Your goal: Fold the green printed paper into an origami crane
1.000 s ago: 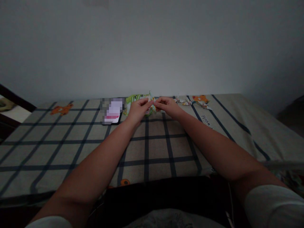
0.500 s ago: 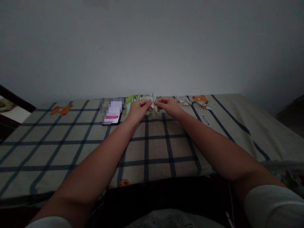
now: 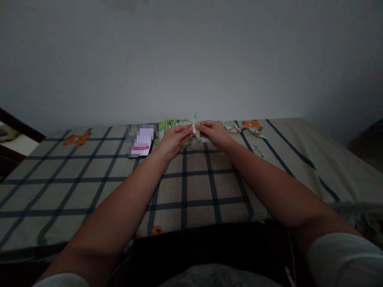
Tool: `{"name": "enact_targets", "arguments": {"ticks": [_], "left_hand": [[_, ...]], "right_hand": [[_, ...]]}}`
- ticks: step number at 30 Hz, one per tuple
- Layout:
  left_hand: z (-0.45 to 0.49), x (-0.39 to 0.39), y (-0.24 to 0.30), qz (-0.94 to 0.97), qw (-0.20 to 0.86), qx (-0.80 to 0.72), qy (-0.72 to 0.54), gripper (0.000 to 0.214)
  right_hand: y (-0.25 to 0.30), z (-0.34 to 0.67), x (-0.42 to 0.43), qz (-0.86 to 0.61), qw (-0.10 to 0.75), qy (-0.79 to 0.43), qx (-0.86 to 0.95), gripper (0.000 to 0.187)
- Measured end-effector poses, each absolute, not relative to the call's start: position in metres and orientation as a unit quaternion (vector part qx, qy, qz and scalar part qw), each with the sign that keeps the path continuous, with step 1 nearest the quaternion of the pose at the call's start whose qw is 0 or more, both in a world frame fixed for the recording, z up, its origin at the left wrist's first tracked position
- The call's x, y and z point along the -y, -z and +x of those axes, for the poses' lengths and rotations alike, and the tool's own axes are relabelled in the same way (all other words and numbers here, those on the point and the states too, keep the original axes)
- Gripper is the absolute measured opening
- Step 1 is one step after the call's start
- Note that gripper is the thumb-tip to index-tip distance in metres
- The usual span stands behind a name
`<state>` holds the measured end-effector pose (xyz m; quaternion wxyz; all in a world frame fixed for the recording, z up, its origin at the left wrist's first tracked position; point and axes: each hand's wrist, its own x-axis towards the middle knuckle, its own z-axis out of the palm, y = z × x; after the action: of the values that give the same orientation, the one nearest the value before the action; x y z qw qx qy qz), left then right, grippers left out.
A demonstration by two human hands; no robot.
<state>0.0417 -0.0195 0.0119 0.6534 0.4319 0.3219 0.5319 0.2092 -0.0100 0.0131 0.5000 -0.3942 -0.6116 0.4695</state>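
Observation:
My left hand [image 3: 175,139] and my right hand [image 3: 212,133] meet at the far side of a checked bedsheet [image 3: 191,179]. Both pinch a small folded piece of patterned paper [image 3: 194,126] between their fingertips, its point sticking up. Just behind the hands lies a green and white pack of paper [image 3: 168,126].
A phone [image 3: 140,140] with a lit screen lies left of my hands. Several small folded paper figures [image 3: 239,128] sit to the right near the wall. A grey wall rises right behind the bed. A dark wooden frame [image 3: 18,127] shows at far left.
The folded paper has been turned and lifted a little between my fingertips; its tip now points up. Both hands stayed in place.

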Motion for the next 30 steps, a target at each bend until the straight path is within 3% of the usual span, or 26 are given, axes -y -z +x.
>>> {"name": "enact_targets", "arguments": {"ticks": [16, 30], "left_hand": [[0.0416, 0.0188, -0.0089, 0.471, 0.597, -0.354, -0.544, 0.034], [0.0414, 0.0193, -0.0091, 0.491, 0.582, -0.36, -0.539, 0.04]], "right_hand": [[-0.0088, 0.2098, 0.0094, -0.387, 0.482, -0.386, 0.685, 0.032], [-0.0127, 0.2073, 0.0141, -0.378, 0.487, -0.398, 0.679, 0.032]]}}
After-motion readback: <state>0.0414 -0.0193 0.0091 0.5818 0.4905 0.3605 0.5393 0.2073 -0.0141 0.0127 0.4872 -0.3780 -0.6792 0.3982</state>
